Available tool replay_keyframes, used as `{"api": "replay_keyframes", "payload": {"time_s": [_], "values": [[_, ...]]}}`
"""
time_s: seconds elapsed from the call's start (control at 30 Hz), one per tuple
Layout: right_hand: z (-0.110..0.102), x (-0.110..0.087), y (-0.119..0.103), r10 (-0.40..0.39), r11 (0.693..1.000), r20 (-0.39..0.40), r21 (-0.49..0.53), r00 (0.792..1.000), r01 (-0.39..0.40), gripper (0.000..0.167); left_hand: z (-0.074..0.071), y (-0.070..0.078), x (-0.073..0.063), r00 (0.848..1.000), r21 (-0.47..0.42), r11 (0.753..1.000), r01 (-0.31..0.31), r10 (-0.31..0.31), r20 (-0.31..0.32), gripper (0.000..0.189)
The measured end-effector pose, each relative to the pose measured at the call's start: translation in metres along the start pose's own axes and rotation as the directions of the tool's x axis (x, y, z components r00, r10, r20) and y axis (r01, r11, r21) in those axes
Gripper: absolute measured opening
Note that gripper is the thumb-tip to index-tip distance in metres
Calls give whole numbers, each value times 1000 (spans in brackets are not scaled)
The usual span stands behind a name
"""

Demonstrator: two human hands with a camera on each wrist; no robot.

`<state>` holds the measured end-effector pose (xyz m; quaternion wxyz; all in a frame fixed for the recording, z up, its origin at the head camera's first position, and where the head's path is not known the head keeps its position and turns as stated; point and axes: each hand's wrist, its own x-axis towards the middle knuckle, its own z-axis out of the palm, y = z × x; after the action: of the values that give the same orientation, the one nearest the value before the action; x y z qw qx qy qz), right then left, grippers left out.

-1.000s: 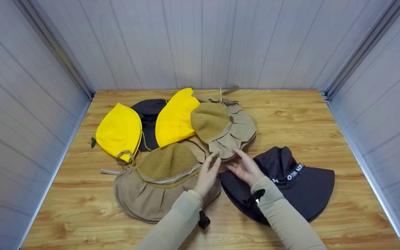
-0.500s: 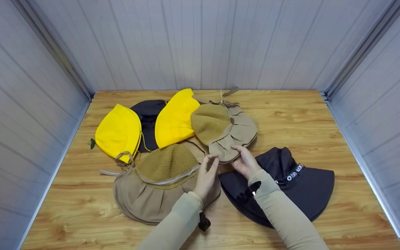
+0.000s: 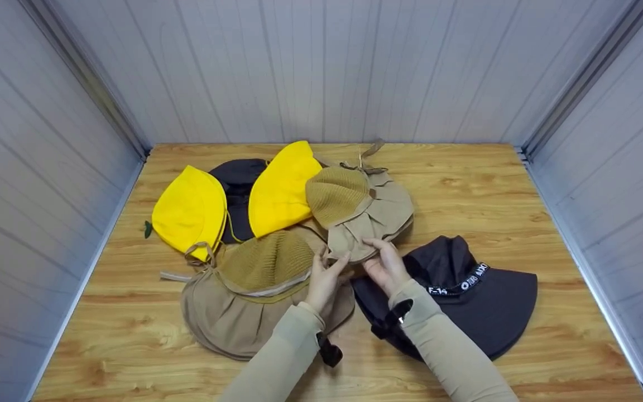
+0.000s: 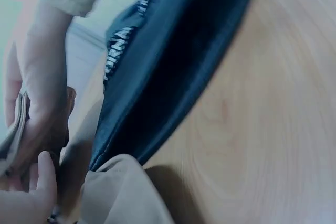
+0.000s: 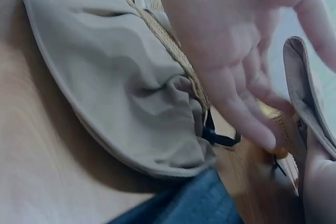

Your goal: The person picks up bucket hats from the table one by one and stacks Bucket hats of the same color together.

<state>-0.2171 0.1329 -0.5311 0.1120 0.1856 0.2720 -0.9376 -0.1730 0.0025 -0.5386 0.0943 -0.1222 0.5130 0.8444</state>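
In the head view, a smaller tan sun hat (image 3: 377,215) with a ribbed mustard crown lies in the middle, its pleated brim towards me. My right hand (image 3: 387,268) pinches the near edge of that brim, thumb above and fingers below. The left hand (image 3: 324,282) is at the brim's left corner, thumb and fingers spread on either side of it. The right wrist view shows the left hand's fingers (image 5: 247,108) fairly straight beside the raised brim (image 5: 302,87). Under my left wrist lies a larger tan sun hat (image 3: 265,324).
A black wide-brimmed hat (image 3: 500,307) with white lettering lies at the right, under the right forearm. Two yellow hats (image 3: 190,209) and another black hat (image 3: 239,184) are grouped at the back left. Panel walls (image 3: 321,72) enclose the wooden tabletop (image 3: 466,184) on three sides.
The right hand has come to the smaller hat's front brim and gripped it, shifting slightly left. My left hand has moved a little left, and the brim's near edge is drawn left between the hands.
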Motion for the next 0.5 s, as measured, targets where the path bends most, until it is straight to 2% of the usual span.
{"api": "replay_keyframes", "payload": {"time_s": [0.1, 0.23, 0.33, 0.5], "values": [[1, -3, 4, -4, 1000, 11, 14, 1000, 4, 25, -4, -2, 2, 998, -73, 996, 45, -42, 35, 61], [3, -7, 9, -7, 999, 37, 47, 999, 6, 25, -7, -4, 2, 997, -123, 991, 51, -44, 65, 45], [5, -11, 14, -7, 997, 54, 78, 999, 3, 24, -6, -3, 2, 996, -152, 988, 40, -28, 83, 45], [11, -21, 24, -29, 997, 68, 79, 997, 24, 25, -2, 0, 4, 997, -134, 991, 9, 2, 80, 48]]}}
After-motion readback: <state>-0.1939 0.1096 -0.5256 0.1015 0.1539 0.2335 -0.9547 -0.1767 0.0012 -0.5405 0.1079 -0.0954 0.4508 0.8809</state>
